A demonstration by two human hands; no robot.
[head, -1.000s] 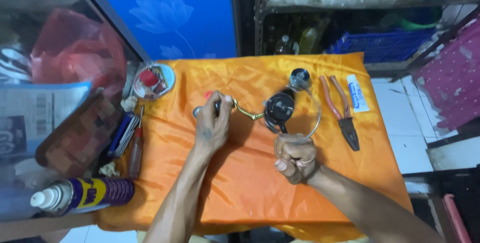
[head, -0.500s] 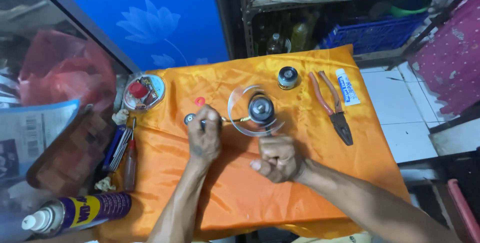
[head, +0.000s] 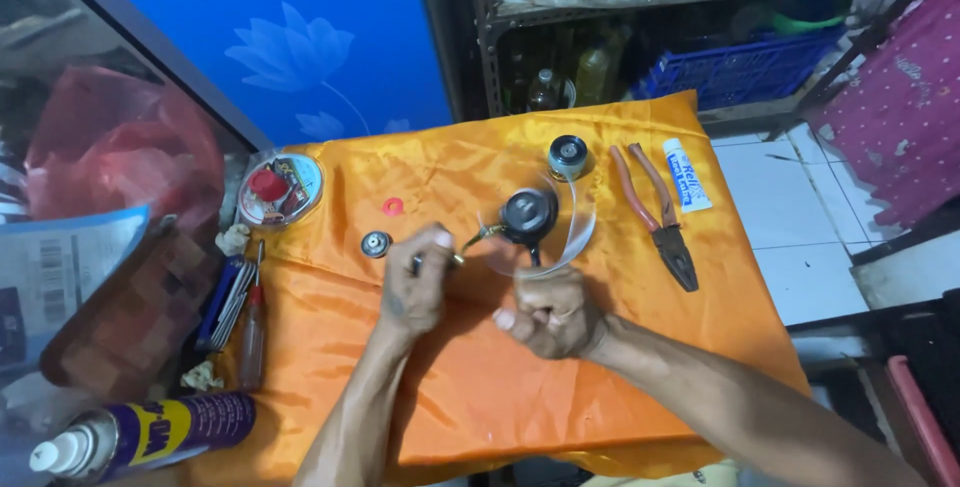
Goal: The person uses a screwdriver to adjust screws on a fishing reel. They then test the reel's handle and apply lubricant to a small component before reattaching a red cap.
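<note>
On an orange cloth [head: 640, 367] my two hands work on a small black round device with a clear ring around it [head: 530, 219]. My left hand [head: 415, 287] pinches a thin metal part that sticks out of the device's left side. My right hand [head: 548, 312] is closed in a fist on the device's lower stem. A small grey round part [head: 376, 244] and a red ring-shaped piece [head: 393, 207] lie on the cloth just left of my left hand.
Orange-handled pliers [head: 660, 217] and a small white tube [head: 686, 175] lie at the right. A black round cap [head: 568, 157] sits behind the device. A round clear tin [head: 280, 190], screwdrivers [head: 240, 312] and a spray can [head: 140, 435] lie at the left. Metal shelves stand behind.
The view has shifted, so the table sits a little differently in frame. A small grey round part now lies free on the cloth left of my left hand. Both hands stay on the device.
</note>
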